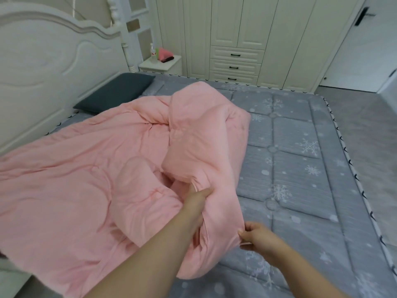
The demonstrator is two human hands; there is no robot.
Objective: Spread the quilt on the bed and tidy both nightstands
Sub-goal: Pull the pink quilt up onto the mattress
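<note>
A pink quilt [90, 168] lies bunched over the left half of the bed [300, 160], with a thick folded ridge rising through its middle. My left hand [196, 201] grips the quilt's edge at the near end of that ridge. My right hand [256, 237] pinches the same edge lower down, closer to me. The grey snowflake mattress cover is bare on the right side. A far nightstand [169, 65] stands beyond the bed with a clear bottle [153, 53] and a pink and black item [165, 55] on top.
A dark grey pillow [117, 91] lies against the white headboard [43, 61]. A cream wardrobe with drawers [236, 65] fills the far wall, and a white door [356, 50] is at the right. Grey floor [365, 117] runs past the foot of the bed.
</note>
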